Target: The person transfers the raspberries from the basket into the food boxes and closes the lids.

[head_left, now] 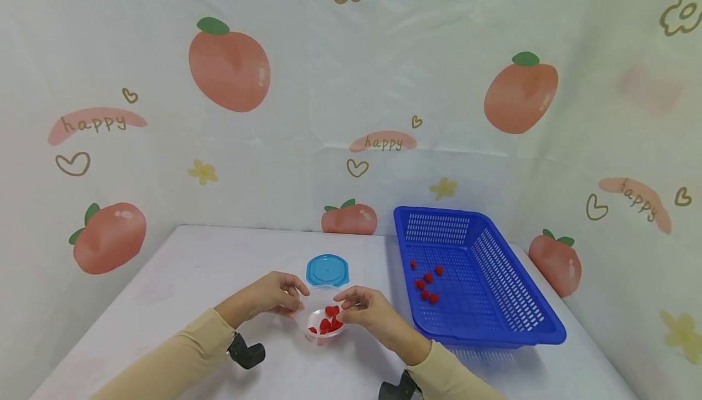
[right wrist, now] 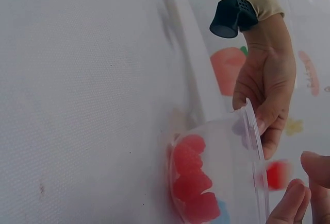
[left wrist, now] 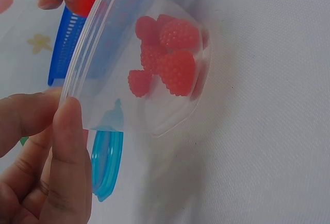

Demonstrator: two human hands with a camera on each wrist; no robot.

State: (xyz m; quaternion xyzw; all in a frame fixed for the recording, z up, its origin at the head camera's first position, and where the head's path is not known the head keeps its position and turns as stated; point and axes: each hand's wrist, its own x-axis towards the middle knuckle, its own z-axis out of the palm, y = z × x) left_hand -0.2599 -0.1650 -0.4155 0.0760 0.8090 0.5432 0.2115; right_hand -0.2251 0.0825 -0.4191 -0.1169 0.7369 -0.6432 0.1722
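Note:
A clear plastic container point(left wrist: 116, 69) holds several red raspberries point(left wrist: 178, 72) gathered at its bottom. My left hand point(head_left: 274, 296) pinches the container's rim between thumb and fingers, at its left side. My right hand point(head_left: 370, 314) is over the opposite side of the rim, thumb and fingertips parted. Just off those fingertips, a blurred single raspberry point(right wrist: 277, 175) is at the container's mouth, with a gap between it and the fingers in the right wrist view. Behind the container lies a blue lid point(head_left: 327, 270) on the table.
To the right stands a blue perforated basket point(head_left: 493, 333) with several more raspberries point(head_left: 428, 277) toward its left side. A white cloth covers the table point(head_left: 219, 253), and a fruit-printed curtain point(head_left: 307, 83) hangs behind it.

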